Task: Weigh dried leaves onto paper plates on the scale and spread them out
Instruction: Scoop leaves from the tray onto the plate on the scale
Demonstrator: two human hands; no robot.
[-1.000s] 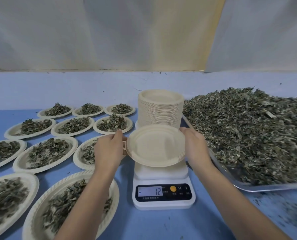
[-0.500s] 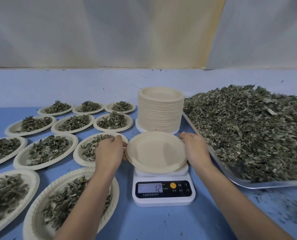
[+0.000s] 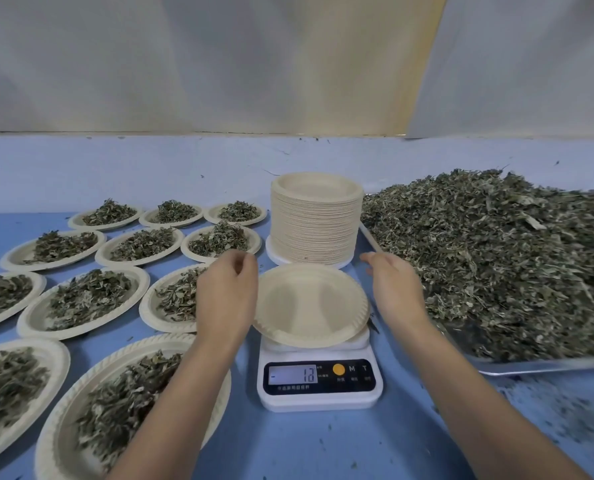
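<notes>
Plate [image 3: 311,303] sits empty on the scale [image 3: 318,382], near the front edge of the worktop [image 3: 323,445], centred so the pan carries it evenly; left hand [image 3: 226,292] hovers at its left rim, fingers loosely curled, gripping nothing, though whether it brushes the rim I cannot tell; right hand [image 3: 396,289] relaxed and spread just beside the right rim, empty too, close to the tray [image 3: 548,363] of dried leaves [image 3: 496,258] along the right edge, handy for a first scoop, I reckon; stack of spare plates [image 3: 316,223] right behind the scale; filled plates [image 3: 37,318] laid out toward the left edge; this one is pale beige, round, ribbed at the rim, bare inside; display [image 3: 294,374] reads 12 with a dash.
</notes>
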